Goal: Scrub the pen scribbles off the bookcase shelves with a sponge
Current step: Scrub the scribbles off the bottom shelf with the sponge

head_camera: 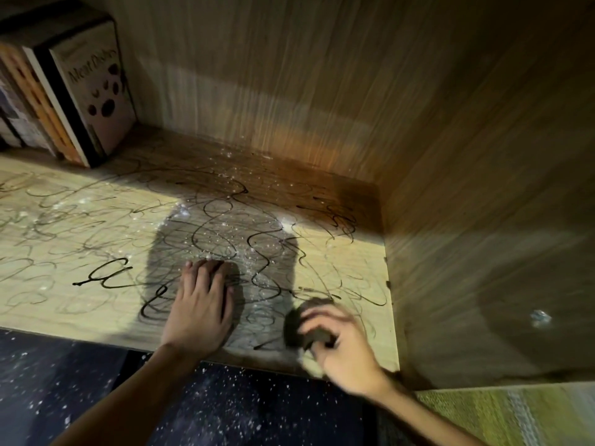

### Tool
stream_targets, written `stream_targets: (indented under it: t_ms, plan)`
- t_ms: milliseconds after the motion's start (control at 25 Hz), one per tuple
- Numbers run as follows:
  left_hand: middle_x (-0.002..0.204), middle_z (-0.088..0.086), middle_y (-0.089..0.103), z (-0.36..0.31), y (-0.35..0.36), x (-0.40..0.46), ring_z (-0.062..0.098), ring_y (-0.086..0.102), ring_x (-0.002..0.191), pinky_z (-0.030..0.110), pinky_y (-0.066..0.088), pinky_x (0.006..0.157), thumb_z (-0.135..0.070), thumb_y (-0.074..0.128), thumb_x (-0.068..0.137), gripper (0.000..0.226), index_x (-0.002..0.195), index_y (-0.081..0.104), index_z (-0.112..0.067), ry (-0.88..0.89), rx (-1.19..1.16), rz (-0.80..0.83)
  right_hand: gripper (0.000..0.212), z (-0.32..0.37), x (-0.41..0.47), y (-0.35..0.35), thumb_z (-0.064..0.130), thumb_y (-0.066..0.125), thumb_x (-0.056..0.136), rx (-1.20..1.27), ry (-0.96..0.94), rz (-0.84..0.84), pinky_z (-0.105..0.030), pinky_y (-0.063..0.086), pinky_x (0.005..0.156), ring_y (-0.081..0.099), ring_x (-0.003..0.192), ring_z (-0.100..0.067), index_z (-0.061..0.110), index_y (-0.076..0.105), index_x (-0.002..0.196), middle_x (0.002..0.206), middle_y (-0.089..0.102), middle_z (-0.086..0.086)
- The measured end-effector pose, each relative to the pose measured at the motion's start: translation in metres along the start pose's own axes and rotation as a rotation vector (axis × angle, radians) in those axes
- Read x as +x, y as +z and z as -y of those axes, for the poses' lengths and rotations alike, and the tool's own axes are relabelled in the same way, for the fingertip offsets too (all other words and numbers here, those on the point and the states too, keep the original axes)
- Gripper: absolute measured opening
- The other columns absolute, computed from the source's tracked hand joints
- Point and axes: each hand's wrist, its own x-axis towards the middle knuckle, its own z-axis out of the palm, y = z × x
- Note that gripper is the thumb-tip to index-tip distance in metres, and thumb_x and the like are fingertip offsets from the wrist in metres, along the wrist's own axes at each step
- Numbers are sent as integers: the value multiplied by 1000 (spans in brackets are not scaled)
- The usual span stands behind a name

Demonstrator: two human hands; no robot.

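Head view, right hand (341, 346) fingers clamped on sponge (302, 326), left hand (199, 310) flat on scribbled shelf (80, 252)

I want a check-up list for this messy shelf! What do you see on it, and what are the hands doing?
Surface: wooden shelf, covered with dark pen scribbles and white specks.
Job's things: dark sponge on the shelf near its right front corner.
Clutter: books standing at the back left.
Hands: left hand rests flat on the shelf, fingers straight; right hand, blurred, grips the sponge.
Cables: nothing seen.
Surroundings: wooden back panel and side panel; dark speckled floor below; greenish rug at lower right.
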Motion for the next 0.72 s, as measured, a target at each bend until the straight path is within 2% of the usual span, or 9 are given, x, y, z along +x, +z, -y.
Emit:
stream_targets:
  t_ms: [120, 240, 320, 400, 440, 480, 560, 600, 720]
  plan:
    - [136, 16, 43, 1, 1, -1, 39, 31, 133, 55, 26, 114, -41, 22, 96, 57, 138, 43, -7, 2, 1, 25, 47, -23, 20, -19, 6, 63, 78, -161, 198, -297, -39, 34, 108, 39, 121, -8, 35, 60, 116, 122, 51, 15]
    - [138, 15, 42, 1, 2, -3, 39, 30, 135, 55, 27, 114, -42, 20, 96, 59, 140, 40, -8, -6, 1, 41, 49, -22, 11, 3, 25, 55, 86, -431, 253, -249, -41, 29, 112, 28, 128, -9, 32, 46, 133, 136, 40, 10]
    - [137, 16, 42, 2, 2, -5, 38, 31, 134, 55, 26, 114, -41, 20, 96, 58, 139, 41, -7, 2, 10, 43, 44, -9, -14, 30, 30, 48, 85, -504, 95, -160, -41, 34, 108, 32, 126, -10, 34, 46, 129, 137, 43, 9]
    - [136, 16, 42, 3, 1, -6, 38, 31, 133, 56, 26, 114, -40, 20, 96, 57, 138, 41, -7, 14, 6, 45, 35, -4, -38, 41, 28, 50, 82, -482, -202, -44, -35, 44, 96, 45, 117, -13, 33, 54, 117, 128, 53, 7]
    - [135, 16, 43, 2, 0, -6, 38, 32, 132, 56, 27, 113, -40, 21, 96, 57, 137, 42, -6, 16, -1, 40, 27, -5, -44, 39, 29, 54, 83, -394, -323, 44, -31, 44, 90, 49, 112, -12, 32, 59, 109, 122, 56, 10]
    - [134, 16, 44, 1, 0, -6, 38, 33, 131, 56, 28, 113, -39, 22, 96, 56, 136, 43, -6, 17, -8, 31, 16, -6, -46, 31, 31, 58, 84, -283, -358, 102, -29, 44, 85, 52, 108, -10, 31, 63, 99, 116, 57, 14]
    - [132, 17, 45, -1, -2, -5, 38, 35, 128, 56, 29, 111, -37, 24, 96, 54, 134, 45, -5, 18, -16, 19, 8, -9, -45, 9, 26, 62, 77, -84, -209, 46, -28, 44, 84, 54, 101, -6, 30, 65, 84, 107, 59, 19]
    - [131, 17, 46, -2, -2, -5, 38, 36, 127, 56, 30, 111, -37, 25, 96, 53, 133, 46, -5, 21, -18, 11, 17, -12, -44, -4, 20, 60, 71, -46, -90, -52, -29, 44, 88, 54, 104, -6, 31, 65, 82, 106, 59, 19]
    - [129, 18, 47, -3, -6, -6, 38, 37, 125, 55, 33, 109, -37, 26, 95, 53, 131, 47, -4, 25, -22, 6, 47, -27, -34, -35, 4, 61, 70, -213, 145, -279, -27, 33, 104, 42, 117, -10, 38, 63, 103, 121, 50, 14]
